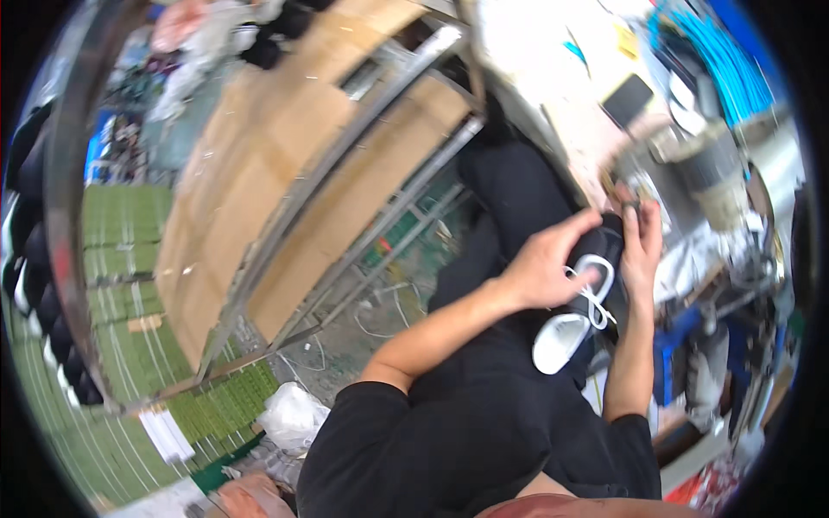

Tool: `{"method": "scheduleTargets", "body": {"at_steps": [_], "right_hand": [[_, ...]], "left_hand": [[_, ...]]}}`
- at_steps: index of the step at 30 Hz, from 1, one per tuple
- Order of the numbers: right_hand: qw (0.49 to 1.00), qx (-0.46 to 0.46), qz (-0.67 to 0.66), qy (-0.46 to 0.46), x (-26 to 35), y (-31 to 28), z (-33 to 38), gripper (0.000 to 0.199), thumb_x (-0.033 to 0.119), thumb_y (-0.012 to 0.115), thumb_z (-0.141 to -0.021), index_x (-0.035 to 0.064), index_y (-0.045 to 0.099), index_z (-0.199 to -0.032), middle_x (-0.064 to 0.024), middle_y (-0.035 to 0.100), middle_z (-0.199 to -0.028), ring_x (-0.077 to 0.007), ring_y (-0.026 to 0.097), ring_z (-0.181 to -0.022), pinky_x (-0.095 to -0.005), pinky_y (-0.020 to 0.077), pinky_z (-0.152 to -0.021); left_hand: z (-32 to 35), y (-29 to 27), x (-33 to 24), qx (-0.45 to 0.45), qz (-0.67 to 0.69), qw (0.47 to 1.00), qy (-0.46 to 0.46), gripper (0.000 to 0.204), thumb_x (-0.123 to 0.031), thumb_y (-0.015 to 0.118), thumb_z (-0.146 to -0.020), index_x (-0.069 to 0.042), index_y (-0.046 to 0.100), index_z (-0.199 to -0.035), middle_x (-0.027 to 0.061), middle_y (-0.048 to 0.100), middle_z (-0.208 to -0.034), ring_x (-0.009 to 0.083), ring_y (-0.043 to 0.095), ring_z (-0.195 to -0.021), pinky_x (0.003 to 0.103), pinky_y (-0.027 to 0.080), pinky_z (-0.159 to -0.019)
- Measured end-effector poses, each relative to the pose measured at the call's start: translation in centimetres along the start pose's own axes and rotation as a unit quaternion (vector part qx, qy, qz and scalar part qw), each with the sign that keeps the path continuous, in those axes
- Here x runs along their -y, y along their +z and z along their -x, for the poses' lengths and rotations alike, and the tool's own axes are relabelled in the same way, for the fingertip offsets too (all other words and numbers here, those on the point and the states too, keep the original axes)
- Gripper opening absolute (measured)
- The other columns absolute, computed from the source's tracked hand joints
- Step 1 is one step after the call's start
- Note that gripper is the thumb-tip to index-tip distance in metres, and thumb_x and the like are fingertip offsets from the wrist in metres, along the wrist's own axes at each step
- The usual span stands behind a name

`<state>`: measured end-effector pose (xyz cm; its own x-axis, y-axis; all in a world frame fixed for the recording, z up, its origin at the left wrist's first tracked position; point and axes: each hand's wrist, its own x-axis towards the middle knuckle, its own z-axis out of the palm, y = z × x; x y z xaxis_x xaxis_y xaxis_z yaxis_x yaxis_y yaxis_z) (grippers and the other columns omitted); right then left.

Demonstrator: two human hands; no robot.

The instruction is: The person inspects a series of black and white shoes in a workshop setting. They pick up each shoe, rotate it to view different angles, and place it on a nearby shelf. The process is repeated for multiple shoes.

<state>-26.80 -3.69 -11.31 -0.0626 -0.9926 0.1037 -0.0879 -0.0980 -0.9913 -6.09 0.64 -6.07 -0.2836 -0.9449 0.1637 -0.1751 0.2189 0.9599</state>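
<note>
In the head view, the only one we've got, our L hand, i.e. the left hand (546, 269), grasps the low black-and-white lace-up shoe (568, 325) from its left side, thumb over the thin white laces (598, 304), fingers reaching twd the dark collar. The shoe's above our lap, b/w both hands, rounded white toe twd us, heel end twd the bulky grey-and-cream cylindrical machine part (715, 168). Our R hand, i.e. the right hand (641, 246), is at the heel end w/ fingers raised, approx. beside the collar; can't tell if it's gripping the shoe or a small dark bit nr the fingertips. To handle it well, we'd say: firm L hold on the upper w/o crushing it, R fingertips steadying the heel, loose lace ends clear of the machine, fingers clear too. Past the hands, a flat dark rectangular phone-like slab (628, 102) lies on the pale worktop (518, 47), nr a bundle of bright blue strands (730, 73). Re brands/labels/writing: nothing legible on the shoe; the rest is too blurred or small for us to read.
</note>
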Motion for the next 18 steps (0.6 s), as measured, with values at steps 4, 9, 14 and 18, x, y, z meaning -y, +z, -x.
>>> {"method": "scheduleTargets", "body": {"at_steps": [4,9,14,18], "right_hand": [[0.980,-0.014,-0.164,0.110,1.6,1.6,0.3,0.027,0.021,0.055,-0.105,0.0058,0.045,-0.125,-0.0165,0.071,-0.105,-0.0169,0.067,-0.086,-0.0277,0.0536,-0.077],[0.976,-0.062,-0.171,0.118,1.2,2.0,-1.2,0.029,0.022,0.059,-0.103,0.0027,0.049,-0.122,-0.0193,0.071,-0.109,-0.0189,0.071,-0.084,-0.0254,0.0561,-0.073],[0.974,-0.103,-0.153,0.130,-0.2,0.2,-0.3,0.023,0.020,0.059,-0.102,0.0036,0.050,-0.117,-0.0148,0.071,-0.098,-0.0135,0.067,-0.072,-0.0241,0.0518,-0.062],[0.989,-0.052,-0.091,0.107,-1.7,0.7,3.0,0.020,0.019,0.059,-0.102,0.0051,0.051,-0.114,-0.0114,0.070,-0.092,-0.0108,0.064,-0.067,-0.0221,0.0485,-0.059]], "left_hand": [[5.2,0.8,3.5,0.071,0.007,0.997,0.019,0.124,-0.026,0.090,-0.072,-0.007,0.002,-0.158,0.0269,0.027,-0.154,0.0347,0.044,-0.135,0.040,0.040,-0.111],[8.2,-2.0,0.2,0.113,0.167,0.955,-0.219,0.104,-0.010,0.070,-0.075,-0.009,0.008,-0.158,0.0186,0.056,-0.132,0.0213,0.062,-0.101,0.035,0.050,-0.090],[4.3,-11.3,-0.7,-0.175,0.169,0.970,-0.024,0.084,-0.011,0.066,-0.081,0.001,0.024,-0.153,0.0158,0.038,-0.149,0.0231,0.034,-0.142,0.035,0.028,-0.118],[-5.8,-19.7,-2.4,-0.280,0.115,0.952,-0.047,0.064,-0.022,0.061,-0.087,0.000,0.037,-0.143,0.0126,0.056,-0.126,0.0197,0.058,-0.109,0.035,0.049,-0.092]]}}
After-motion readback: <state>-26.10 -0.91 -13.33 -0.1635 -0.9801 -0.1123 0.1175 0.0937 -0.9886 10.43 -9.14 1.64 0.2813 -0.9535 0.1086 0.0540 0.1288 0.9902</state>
